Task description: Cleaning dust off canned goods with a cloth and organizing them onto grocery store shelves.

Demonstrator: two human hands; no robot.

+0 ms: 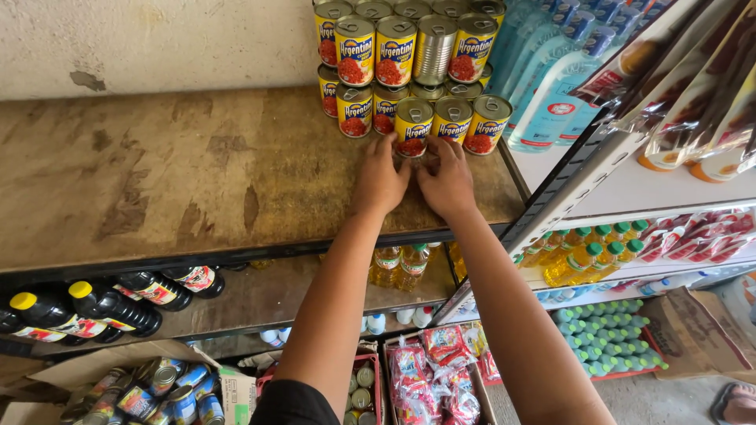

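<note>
Worn wooden shelf (197, 181): 2 hands, left hand (381, 179) and right hand (447, 182), are pressed side by side, fingers spread, against the front can (413, 126) of stacked cans (394, 55).

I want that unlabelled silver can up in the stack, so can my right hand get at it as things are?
Probably yes. The right hand rests on the shelf by the front row of cans; the silver can stands in the upper tier, its front uncovered, though neighbouring cans press close on both sides.

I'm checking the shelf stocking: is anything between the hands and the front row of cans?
Nothing visible. The left hand and right hand lie on the wooden shelf, fingertips already at the front can.
</note>
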